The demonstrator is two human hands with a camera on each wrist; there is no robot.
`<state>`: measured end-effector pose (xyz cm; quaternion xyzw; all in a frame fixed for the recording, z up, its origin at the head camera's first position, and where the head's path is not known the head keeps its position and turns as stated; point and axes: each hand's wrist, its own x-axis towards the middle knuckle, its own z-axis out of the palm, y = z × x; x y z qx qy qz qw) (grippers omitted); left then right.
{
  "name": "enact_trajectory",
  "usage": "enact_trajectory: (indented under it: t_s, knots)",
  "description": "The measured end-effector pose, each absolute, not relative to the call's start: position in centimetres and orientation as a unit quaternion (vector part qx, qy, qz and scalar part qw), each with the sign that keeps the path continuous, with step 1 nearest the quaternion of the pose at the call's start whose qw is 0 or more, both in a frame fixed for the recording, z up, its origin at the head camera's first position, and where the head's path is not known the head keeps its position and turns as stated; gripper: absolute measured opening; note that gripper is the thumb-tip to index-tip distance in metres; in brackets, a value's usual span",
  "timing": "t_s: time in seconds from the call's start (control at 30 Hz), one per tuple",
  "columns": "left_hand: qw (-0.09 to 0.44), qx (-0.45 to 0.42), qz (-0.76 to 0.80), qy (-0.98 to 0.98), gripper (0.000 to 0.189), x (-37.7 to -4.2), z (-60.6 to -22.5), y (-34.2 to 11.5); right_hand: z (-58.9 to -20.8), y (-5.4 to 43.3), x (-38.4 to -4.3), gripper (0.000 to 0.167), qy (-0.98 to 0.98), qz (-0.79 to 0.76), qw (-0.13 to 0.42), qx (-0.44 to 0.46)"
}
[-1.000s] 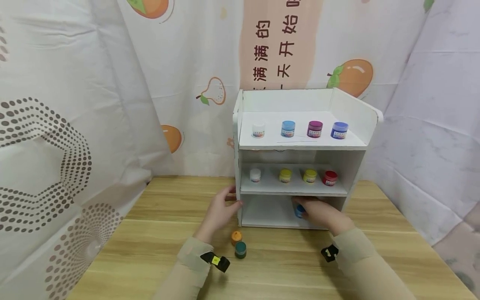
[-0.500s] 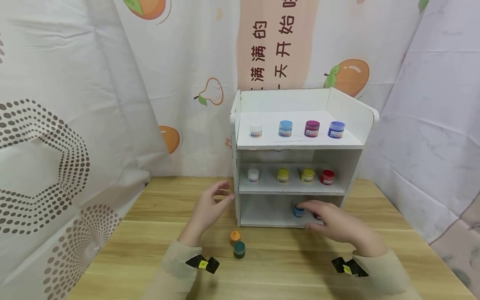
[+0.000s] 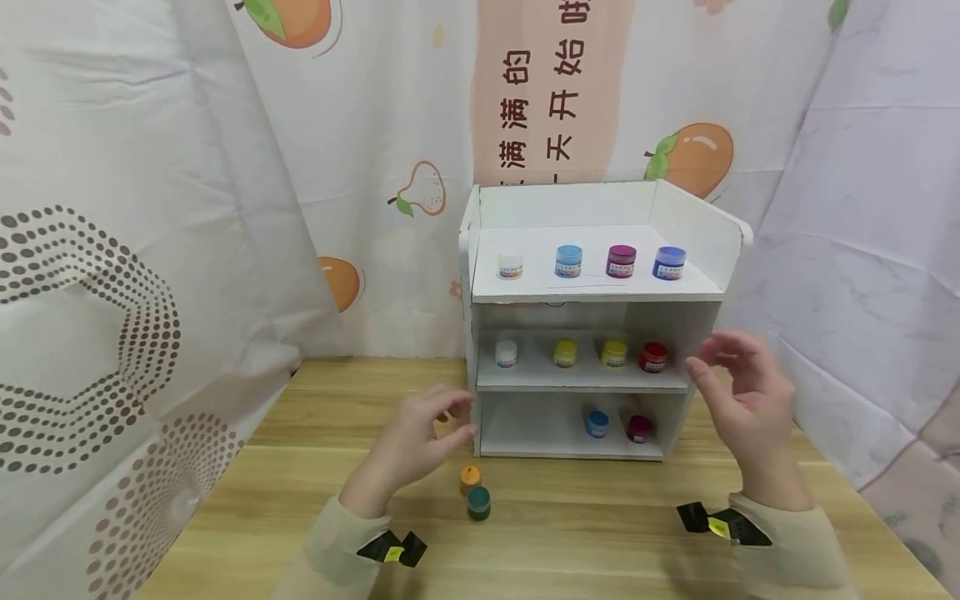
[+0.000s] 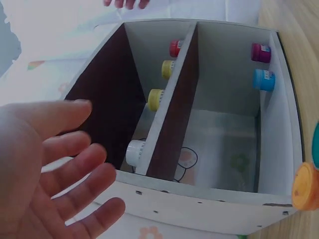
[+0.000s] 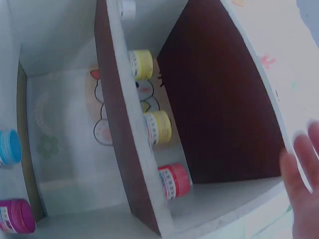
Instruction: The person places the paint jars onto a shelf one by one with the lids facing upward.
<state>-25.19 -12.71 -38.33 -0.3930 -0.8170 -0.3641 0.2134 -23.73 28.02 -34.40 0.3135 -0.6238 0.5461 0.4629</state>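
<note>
My left hand (image 3: 416,437) is beside the left side of a white shelf unit (image 3: 562,297), its fingers loosely bent with nothing in them. My right hand (image 3: 750,396) is raised off the unit's right side, also holding nothing, thumb and fingers apart. On the bottom shelf stand a blue paint jar (image 3: 597,424) and, to its right, a magenta paint jar (image 3: 640,429). Both also show in the left wrist view, the blue jar (image 4: 264,79) nearer than the magenta jar (image 4: 260,53). An orange jar (image 3: 470,480) and a dark green jar (image 3: 478,503) stand on the wooden table, below the left hand's fingertips.
The middle shelf carries a white jar (image 3: 506,354), two yellow jars, one the left yellow jar (image 3: 566,353), and a red jar (image 3: 653,357). On top stand white, light blue (image 3: 568,262), purple (image 3: 621,262) and dark blue jars. A patterned curtain (image 3: 390,108) hangs behind.
My right hand has left the blue jar's spot on the bottom shelf and moved right and up, uncovering the magenta jar. My left hand has drawn back from the unit's side, leftward and down.
</note>
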Motion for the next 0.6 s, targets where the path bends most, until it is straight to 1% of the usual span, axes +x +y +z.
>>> enact_trajectory:
  t_s: [0.1, 0.2, 0.33, 0.47, 0.53, 0.6]
  knots:
    - [0.192, -0.414, -0.326, -0.828, 0.033, -24.8, -38.6, -12.6, -34.5, 28.5, -24.0, 0.052, -0.633, 0.541, 0.499, 0.241]
    - [0.155, -0.425, -0.303, -0.839, 0.035, -24.5, -38.8, -12.5, -35.2, 29.1, -24.7, 0.064, -0.654, 0.545, 0.491, 0.186]
    - [0.114, -0.432, -0.288, -0.847, 0.036, -24.3, -39.0, -12.2, -36.8, 29.9, -25.9, 0.073, -0.675, 0.588, 0.427, 0.125]
    - [0.095, -0.442, -0.269, -0.851, 0.037, -24.4, -39.4, -11.9, -38.4, 30.4, -26.8, 0.076, -0.715, 0.598, 0.356, 0.065]
    - [0.083, -0.441, -0.259, -0.856, 0.038, -24.4, -39.6, -11.8, -39.0, 30.5, -27.1, 0.076, -0.729, 0.598, 0.328, 0.056]
    - [0.061, -0.430, -0.253, -0.865, 0.040, -24.4, -39.8, -11.8, -39.5, 30.7, -27.5, 0.074, -0.743, 0.588, 0.315, 0.057]
